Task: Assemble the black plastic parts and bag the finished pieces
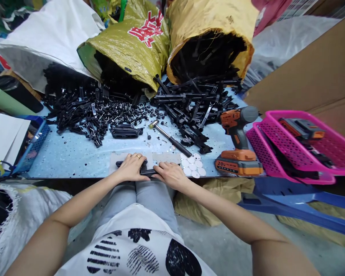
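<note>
Left of the black-handled metal hammer (172,141) and nearer the person, a narrow black plastic part (148,172) lies with its long axis left to right, along the near edge of the speckled blue tabletop (66,153). The left hand (131,167) bends over it, thumb against it; the right hand (170,174) holds its right side, fingers narrow, hiding that end. Open tabletop spreads leftward from the hammer; flat white discs (193,166) crowd its handle's end.
</note>
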Demonstrator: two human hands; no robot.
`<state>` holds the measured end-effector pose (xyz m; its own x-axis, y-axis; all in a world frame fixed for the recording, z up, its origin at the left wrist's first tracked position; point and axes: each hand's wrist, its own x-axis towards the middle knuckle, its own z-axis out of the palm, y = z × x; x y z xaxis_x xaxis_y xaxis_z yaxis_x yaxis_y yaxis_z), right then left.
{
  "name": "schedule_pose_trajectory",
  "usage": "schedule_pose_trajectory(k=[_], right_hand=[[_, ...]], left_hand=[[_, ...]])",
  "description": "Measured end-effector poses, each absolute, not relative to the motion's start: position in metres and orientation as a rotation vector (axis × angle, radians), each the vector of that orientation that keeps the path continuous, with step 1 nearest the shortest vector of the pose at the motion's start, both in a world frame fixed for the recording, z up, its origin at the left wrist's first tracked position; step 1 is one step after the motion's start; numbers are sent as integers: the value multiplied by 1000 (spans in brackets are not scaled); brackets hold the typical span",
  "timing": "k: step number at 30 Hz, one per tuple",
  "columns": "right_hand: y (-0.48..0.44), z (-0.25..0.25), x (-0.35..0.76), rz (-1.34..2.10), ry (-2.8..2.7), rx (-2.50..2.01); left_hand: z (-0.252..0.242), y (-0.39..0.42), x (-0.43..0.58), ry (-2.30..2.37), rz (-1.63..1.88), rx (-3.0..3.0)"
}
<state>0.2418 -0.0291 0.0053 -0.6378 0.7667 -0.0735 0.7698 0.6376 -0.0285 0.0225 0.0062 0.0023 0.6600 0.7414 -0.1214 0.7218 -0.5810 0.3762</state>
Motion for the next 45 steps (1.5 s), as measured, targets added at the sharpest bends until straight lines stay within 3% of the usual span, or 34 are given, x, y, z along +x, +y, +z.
schedule_pose_trajectory(k=[10, 19, 27, 32, 40, 45], right_hand=[[-37, -3, 240, -132, 2760, 1405], [-33, 21, 234, 215, 2902, 1449], [-22, 33, 235, 290, 2935, 1316], [-19, 34, 233, 184, 2855, 1308], [-15, 17, 246, -88, 2760, 1423], [38, 15, 267, -189, 2689, 1550]], left_hand=[[3, 8, 21, 1121, 90, 2521], [0, 8, 14, 1211, 281, 2449], [-8, 1, 12, 1196, 515, 2483], [-9, 1, 12, 1191, 519, 2479], [-4, 13, 26, 1161, 178, 2452], [1, 68, 66, 1299, 294, 2383]])
